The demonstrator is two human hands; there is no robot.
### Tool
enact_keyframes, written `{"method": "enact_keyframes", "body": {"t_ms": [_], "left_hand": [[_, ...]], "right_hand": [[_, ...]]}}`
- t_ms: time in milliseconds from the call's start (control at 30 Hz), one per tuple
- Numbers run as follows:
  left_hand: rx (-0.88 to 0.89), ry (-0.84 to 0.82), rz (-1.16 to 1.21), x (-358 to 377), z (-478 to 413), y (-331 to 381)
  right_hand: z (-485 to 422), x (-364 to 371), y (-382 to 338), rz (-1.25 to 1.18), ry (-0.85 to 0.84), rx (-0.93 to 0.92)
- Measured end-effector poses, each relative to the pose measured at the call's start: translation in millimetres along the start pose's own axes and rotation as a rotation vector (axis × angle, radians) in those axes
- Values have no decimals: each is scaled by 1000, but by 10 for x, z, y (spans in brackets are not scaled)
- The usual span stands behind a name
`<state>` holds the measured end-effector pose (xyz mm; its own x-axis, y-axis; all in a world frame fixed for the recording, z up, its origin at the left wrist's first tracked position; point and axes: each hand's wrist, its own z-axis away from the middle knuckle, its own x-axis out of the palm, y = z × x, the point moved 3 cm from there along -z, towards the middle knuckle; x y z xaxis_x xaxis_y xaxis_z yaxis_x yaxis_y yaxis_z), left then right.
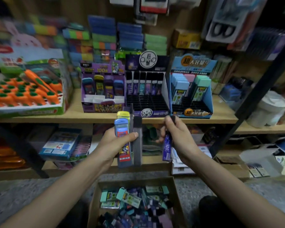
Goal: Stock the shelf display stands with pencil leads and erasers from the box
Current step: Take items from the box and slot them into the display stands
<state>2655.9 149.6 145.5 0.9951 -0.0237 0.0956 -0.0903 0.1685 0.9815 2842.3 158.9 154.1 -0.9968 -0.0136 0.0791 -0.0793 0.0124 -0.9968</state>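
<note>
Shelving of pale wood [224, 118] carries three cardboard display stands: purple [103, 89], black [146, 89], blue [192, 89]. Below, an open brown cardboard box [175, 195] holds loose lead cases and erasers. The left hand [115, 143] is clamped on a fan of flat lead cases [124, 142]. The right hand [176, 139] pinches one slim purple lead tube [167, 148].

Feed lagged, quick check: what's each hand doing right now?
Left hand: closed on a bunch of lead cases.
Right hand: closed on one purple lead case.
</note>
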Motion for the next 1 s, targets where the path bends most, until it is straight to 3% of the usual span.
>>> {"method": "enact_keyframes", "body": {"t_ms": [133, 233, 333, 667, 800, 1000], "left_hand": [[18, 89, 51, -79, -167, 160], [37, 135, 97, -116, -263, 250], [51, 191, 149, -191, -319, 279], [15, 348, 244, -518, -436, 238], [27, 348, 182, -592, -437, 228], [24, 334, 134, -670, -327, 210]], "right_hand": [[-251, -48, -113, -143, 44, 90], [-439, -22, -256, 48, -26, 17], [-714, 48, -452, 315, 9, -129], [-1876, 461, -761, 392, 113, -309], [-2082, 532, -649, 520, 66, -342], [-2079, 545, -601, 494, -63, -328]]}}
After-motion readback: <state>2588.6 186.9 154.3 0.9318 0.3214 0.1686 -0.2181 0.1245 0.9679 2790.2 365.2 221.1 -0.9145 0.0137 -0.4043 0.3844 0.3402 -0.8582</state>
